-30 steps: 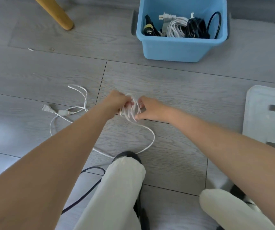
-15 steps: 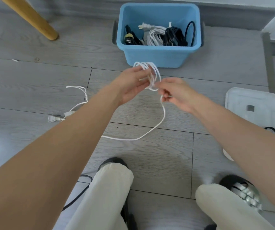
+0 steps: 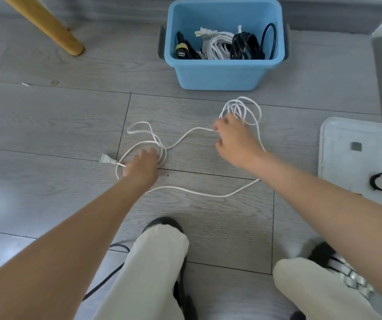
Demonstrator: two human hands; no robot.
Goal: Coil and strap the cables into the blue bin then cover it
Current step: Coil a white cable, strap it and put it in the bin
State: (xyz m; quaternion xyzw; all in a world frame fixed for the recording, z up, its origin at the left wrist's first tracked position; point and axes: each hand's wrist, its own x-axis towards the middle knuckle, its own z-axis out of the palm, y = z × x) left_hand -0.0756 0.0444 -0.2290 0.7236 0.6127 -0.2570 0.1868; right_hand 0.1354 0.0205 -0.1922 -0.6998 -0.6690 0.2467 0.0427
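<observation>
Right hand [image 3: 236, 139] grasps coiled loops of the white cable [image 3: 197, 192], fingers curled; left hand [image 3: 142, 166] reaches onto loose loops near the plug [image 3: 106, 159], its grip unclear.

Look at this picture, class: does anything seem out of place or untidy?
Yes. The white cable sprawls in loose loops across the floor, only partly coiled at the right hand, while other cables sit bundled in the bin.

Bright even daylight, soft shadows, wide-angle edge bending, slight motion blur
</observation>
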